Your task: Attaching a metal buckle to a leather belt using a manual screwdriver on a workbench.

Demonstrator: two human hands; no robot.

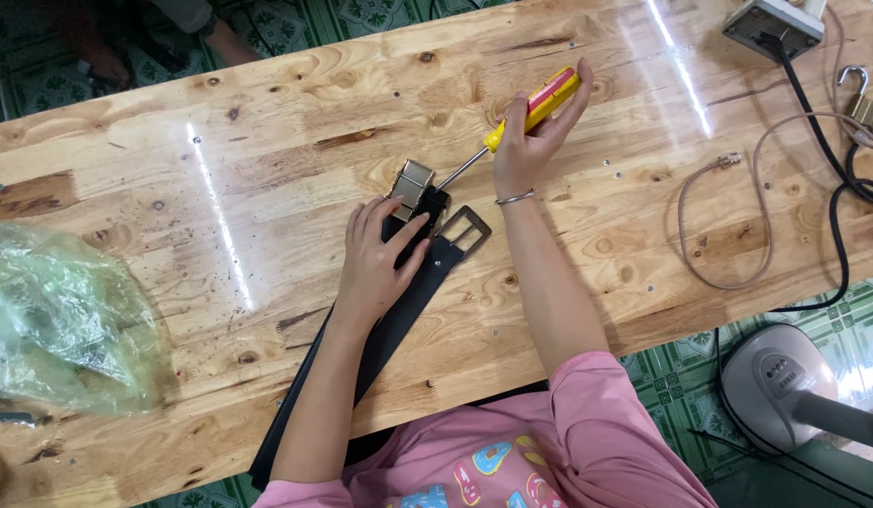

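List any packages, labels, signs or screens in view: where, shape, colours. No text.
Plastic bag: left edge of the wooden table, crumpled, clear with a green tint.
Label on the screwdriver handle: in the right hand, a pink-red strip on yellow.
Box-shaped device: table's top right corner, grey and white, black cable attached.
No signs or screens visible.
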